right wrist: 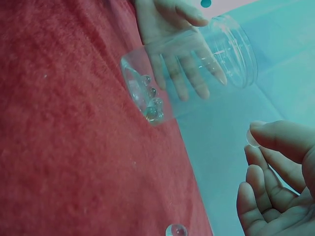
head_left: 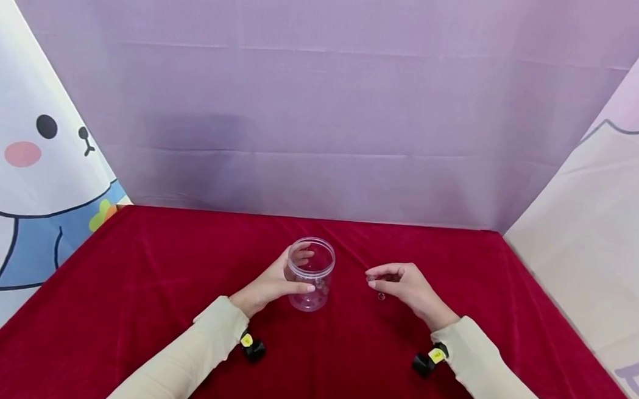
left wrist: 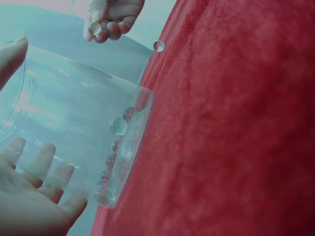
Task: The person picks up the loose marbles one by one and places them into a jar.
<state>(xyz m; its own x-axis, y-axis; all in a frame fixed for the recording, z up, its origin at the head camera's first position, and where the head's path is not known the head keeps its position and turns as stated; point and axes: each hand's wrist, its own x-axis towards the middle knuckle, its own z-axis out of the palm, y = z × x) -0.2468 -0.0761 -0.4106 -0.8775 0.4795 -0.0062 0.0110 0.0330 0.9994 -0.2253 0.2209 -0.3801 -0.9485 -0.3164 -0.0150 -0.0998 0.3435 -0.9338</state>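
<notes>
My left hand [head_left: 269, 285] grips a clear plastic jar [head_left: 317, 285], thumb on the near side and fingers round the far side. The jar stands upright and its mouth has no lid on it. Several clear glass marbles [left wrist: 118, 126] lie at the bottom of the jar, seen through its wall in both wrist views. To the right of the jar, my right hand [head_left: 410, 284] pinches one clear marble [right wrist: 252, 138] between thumb and fingertips, above the cloth. Below that hand, another clear marble [head_left: 381, 296] rests on the red cloth.
A red velvety cloth [head_left: 153, 311] covers the table. Behind it hangs a pale purple curtain [head_left: 325, 102]. Printed panels flank the table, a cartoon animal panel [head_left: 39, 207] on the left and a pale panel [head_left: 597, 241] on the right.
</notes>
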